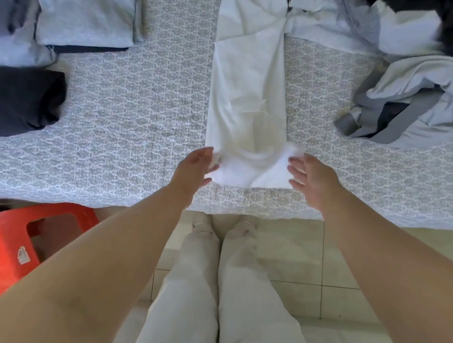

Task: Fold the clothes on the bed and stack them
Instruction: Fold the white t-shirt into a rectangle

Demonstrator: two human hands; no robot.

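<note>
Garment: long white soft cotton garment (243,97) lying limp, light; taking its near corners
Left hand (196,168): pinching the hem
Right hand (310,173): fingers hovering released

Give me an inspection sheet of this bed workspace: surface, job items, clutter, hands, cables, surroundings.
Surface: grey patterned bedspread covering the bed.
Job's things: long white garment folded into a narrow strip, lying lengthwise mid-bed; folded dark navy garment and folded pale blue clothes at the far left; unfolded heap of pale and dark clothes at the right.
Clutter: nothing seen.
Hands: left hand touches the strip's near left corner, exact grip unclear; right hand open at its near right corner.
Cables: nothing seen.
Surroundings: red plastic stool beside the bed; pale tiled floor.
</note>
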